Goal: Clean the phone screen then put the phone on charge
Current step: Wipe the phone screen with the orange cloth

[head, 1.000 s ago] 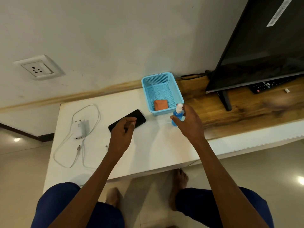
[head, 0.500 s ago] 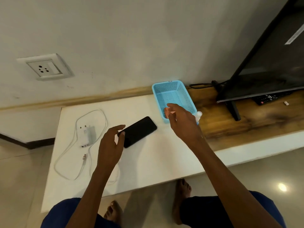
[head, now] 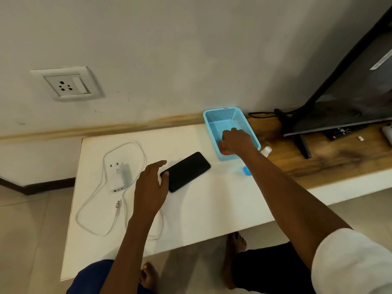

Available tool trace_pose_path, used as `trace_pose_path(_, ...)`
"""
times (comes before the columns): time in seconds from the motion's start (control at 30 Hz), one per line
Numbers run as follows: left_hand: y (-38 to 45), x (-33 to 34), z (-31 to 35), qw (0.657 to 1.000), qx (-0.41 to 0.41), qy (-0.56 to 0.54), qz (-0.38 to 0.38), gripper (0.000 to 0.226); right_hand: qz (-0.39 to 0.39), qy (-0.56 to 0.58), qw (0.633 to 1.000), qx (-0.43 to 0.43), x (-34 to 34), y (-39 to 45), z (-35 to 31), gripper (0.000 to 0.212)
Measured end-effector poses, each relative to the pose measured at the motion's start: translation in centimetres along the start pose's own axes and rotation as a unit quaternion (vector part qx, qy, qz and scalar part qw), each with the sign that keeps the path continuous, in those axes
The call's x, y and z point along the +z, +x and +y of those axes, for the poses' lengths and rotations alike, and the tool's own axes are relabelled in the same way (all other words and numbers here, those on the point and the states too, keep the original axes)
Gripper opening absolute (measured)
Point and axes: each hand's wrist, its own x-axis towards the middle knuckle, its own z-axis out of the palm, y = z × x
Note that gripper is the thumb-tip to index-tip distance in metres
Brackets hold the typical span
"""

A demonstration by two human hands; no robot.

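A black phone (head: 187, 171) lies screen up on the white table (head: 212, 211). My left hand (head: 151, 185) rests at its near-left end, fingers apart, thumb touching the phone's corner. My right hand (head: 235, 142) reaches down into the blue basket (head: 224, 117), fingers curled over the orange cloth, of which only a sliver shows under the hand; whether it grips the cloth is hidden. A blue spray bottle (head: 247, 171) with a white cap stands right of the basket, partly behind my right forearm. The white charger (head: 118, 177) and its cable (head: 96, 229) lie left of the phone.
A wall socket (head: 67, 84) sits on the wall above the table's left end. A television (head: 350, 92) stands on the wooden shelf (head: 318, 158) at the right, with a remote (head: 343, 132) under it. My knees and bare feet are below the table's front edge.
My right hand let go of the spray bottle and moved left into the basket. My left hand slid back from on top of the phone to its near-left corner.
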Motion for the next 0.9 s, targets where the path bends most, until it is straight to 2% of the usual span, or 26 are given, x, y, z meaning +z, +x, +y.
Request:
trace_pose_path(0.17, 0.2, -0.7, -0.3, 0.999, -0.019, 0.029, 0.001, 0.031, 0.033, 0.012, 0.999, 0.013, -0.3, 0.1, 0.3, 0.036)
trace_pose_path(0.23, 0.3, -1.1, -0.6, 0.999, -0.030, 0.039, 0.000, 0.031, 0.069, 0.074, 0.994, 0.032, -1.7, -0.1, -0.1, 0.034)
trace_pose_path(0.3, 0.4, -1.4, -1.0, 0.997, -0.043, 0.056, -0.011, 0.031, 0.111, 0.182, 0.977, 0.032, -3.6, -1.0, -1.0, 0.025)
trace_pose_path(0.37, 0.5, -1.5, -1.4, 0.995, -0.057, 0.077, -0.030, 0.034, 0.130, 0.325, 0.937, -0.001, -5.0, -3.0, -2.2, 0.016)
trace_pose_path(0.43, 0.4, -1.4, -2.1, 0.990, -0.061, 0.111, -0.055, 0.044, 0.105, 0.457, 0.882, -0.044, -5.2, -5.7, -3.7, 0.006)
trace_pose_path(0.57, -0.1, -0.8, -3.1, 0.969, -0.062, 0.208, -0.120, 0.080, -0.029, 0.592, 0.803, -0.064, -1.6, -10.0, -6.6, 0.019)
trace_pose_path(0.63, -0.4, -0.3, -3.5, 0.962, -0.068, 0.224, -0.138, 0.093, -0.088, 0.661, 0.745, -0.022, 0.9, -10.8, -7.5, 0.027)
trace_pose_path(0.67, -0.4, -0.1, -3.6, 0.961, -0.067, 0.228, -0.143, 0.096, -0.099, 0.676, 0.730, 0.005, 1.8, -10.9, -7.7, 0.029)
trace_pose_path(0.7, -0.5, 0.0, -3.8, 0.959, -0.064, 0.234, -0.146, 0.098, -0.092, 0.676, 0.731, 0.024, 2.5, -10.9, -8.1, 0.031)
trace_pose_path(0.73, -0.4, 0.0, -3.8, 0.959, -0.059, 0.238, -0.145, 0.099, -0.061, 0.658, 0.750, 0.031, 2.8, -10.6, -8.2, 0.033)
trace_pose_path(0.77, -0.4, 0.2, -4.0, 0.959, -0.058, 0.240, -0.142, 0.100, -0.013, 0.619, 0.785, 0.020, 3.0, -10.1, -8.4, 0.033)
trace_pose_path(0.83, -0.4, 0.2, -4.1, 0.959, -0.051, 0.244, -0.138, 0.099, 0.125, 0.503, 0.855, -0.022, 2.8, -9.7, -8.8, 0.030)
trace_pose_path(0.9, -0.4, 0.4, -4.0, 0.957, -0.039, 0.253, -0.135, 0.097, 0.243, 0.385, 0.885, -0.098, 2.5, -9.3, -9.1, 0.023)
